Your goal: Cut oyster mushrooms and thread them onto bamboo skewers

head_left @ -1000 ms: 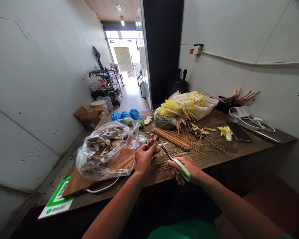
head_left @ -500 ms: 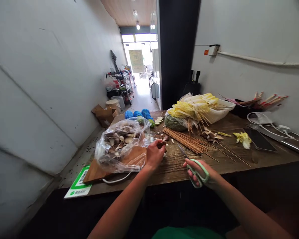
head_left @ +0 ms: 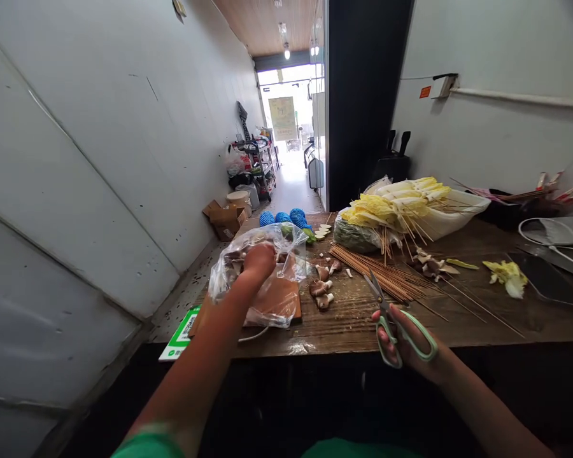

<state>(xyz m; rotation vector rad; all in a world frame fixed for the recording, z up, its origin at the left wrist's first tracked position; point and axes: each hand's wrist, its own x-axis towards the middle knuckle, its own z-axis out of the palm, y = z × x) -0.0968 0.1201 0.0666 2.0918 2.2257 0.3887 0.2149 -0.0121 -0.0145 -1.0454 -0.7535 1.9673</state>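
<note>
My left hand reaches into a clear plastic bag of mushrooms, its fingers hidden among them. The bag lies on a wooden cutting board. Green-handled scissors are in my right hand, its fingers in the loops and the blades slightly apart, pointing up and away from me. Between my hands, several brown-capped mushrooms with pale stems lie on the wooden table. Beyond the scissors is a bundle of bare wooden skewers.
Skewered yellow cabbage leaves pile over a white basin. Skewered mushrooms, a cabbage scrap and a dark phone lie to the right. Blue netted bundles stand behind the bag. A green QR-code card lies front left.
My left hand has gone from the loose mushrooms on the table leftward into the bag, leaving those mushrooms in plain sight. My right hand still holds the scissors. The view has shifted left.
</note>
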